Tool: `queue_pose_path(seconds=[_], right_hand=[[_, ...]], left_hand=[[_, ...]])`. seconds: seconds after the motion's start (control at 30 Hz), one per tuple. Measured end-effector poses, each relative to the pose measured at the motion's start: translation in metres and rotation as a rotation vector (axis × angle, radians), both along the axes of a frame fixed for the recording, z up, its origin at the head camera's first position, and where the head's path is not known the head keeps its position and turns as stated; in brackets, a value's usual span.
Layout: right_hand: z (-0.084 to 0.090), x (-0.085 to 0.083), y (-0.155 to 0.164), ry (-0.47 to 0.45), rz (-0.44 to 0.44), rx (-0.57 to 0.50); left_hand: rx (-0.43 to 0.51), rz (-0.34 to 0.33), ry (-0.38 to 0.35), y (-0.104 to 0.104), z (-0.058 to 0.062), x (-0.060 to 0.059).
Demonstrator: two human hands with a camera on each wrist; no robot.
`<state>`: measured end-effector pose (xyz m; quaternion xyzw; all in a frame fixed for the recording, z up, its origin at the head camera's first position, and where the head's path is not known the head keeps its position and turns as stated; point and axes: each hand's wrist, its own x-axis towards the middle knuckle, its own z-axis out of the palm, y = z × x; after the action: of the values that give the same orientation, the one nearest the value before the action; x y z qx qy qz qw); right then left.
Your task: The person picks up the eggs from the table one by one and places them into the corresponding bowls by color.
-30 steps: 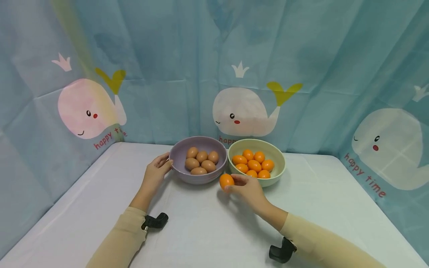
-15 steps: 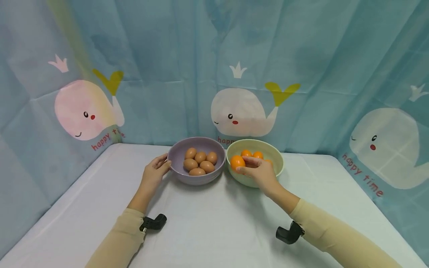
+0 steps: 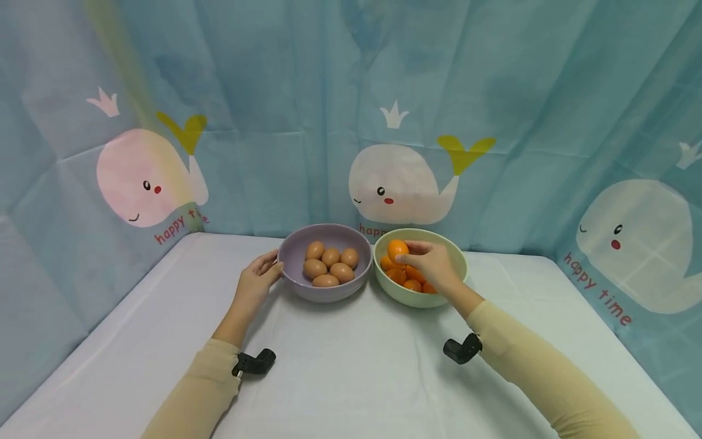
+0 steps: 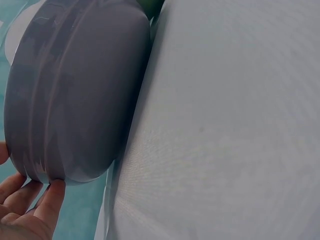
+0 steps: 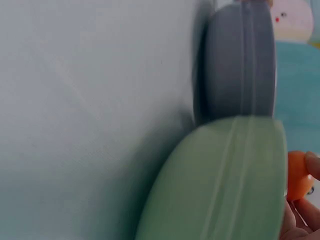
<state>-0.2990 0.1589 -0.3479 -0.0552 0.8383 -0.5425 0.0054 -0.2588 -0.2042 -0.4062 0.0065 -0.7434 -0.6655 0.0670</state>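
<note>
My left hand (image 3: 256, 277) holds the side of the purple bowl (image 3: 329, 294) by its rim. In the left wrist view its fingertips (image 4: 56, 192) rest against the bowl's outer wall and the thumb sits at the rim. Several brown eggs (image 3: 342, 272) lie in this bowl. The right hand (image 3: 436, 266) pinches a smooth orange egg (image 3: 397, 250) between thumb and fingers, above the inside of the pale green bowl (image 3: 408, 300). Beneath it lie several more orange eggs (image 3: 396, 277), some hidden by the hand. In the right wrist view the held orange egg (image 5: 298, 175) shows beyond the rim.
Both bowls stand side by side, rims close together, near the back of a white-covered table (image 3: 351, 378). A blue curtain (image 3: 263, 183) with printed whales hangs right behind them. Each sleeve carries a black wrist camera (image 3: 463, 349).
My right hand has carried the orange egg from in front of the bowls up and back over the green bowl's inside. The left hand has stayed at the purple bowl.
</note>
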Motion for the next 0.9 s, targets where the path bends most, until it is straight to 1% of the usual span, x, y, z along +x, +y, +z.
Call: queue_pose_path(seconds=[0.27, 0.43, 0.63, 0.73, 0.9], right_hand=[[-0.004, -0.030, 0.004, -0.046, -0.025, 0.080], [-0.006, -0.042, 0.005, -0.086, -0.036, 0.122], [-0.009, -0.046, 0.001, -0.139, -0.020, 0.107], [-0.010, -0.046, 0.000, -0.130, -0.004, 0.091], [-0.010, -0.047, -0.001, -0.087, 0.028, 0.085]], left_hand=[[-0.022, 0.002, -0.008, 0.004, 0.001, -0.001], [-0.008, -0.005, 0.006, 0.003, 0.003, -0.003], [-0.001, -0.003, 0.006, 0.002, 0.001, -0.002], [0.000, -0.012, 0.002, 0.003, 0.001, -0.003], [-0.005, -0.022, 0.001, 0.006, 0.001, -0.004]])
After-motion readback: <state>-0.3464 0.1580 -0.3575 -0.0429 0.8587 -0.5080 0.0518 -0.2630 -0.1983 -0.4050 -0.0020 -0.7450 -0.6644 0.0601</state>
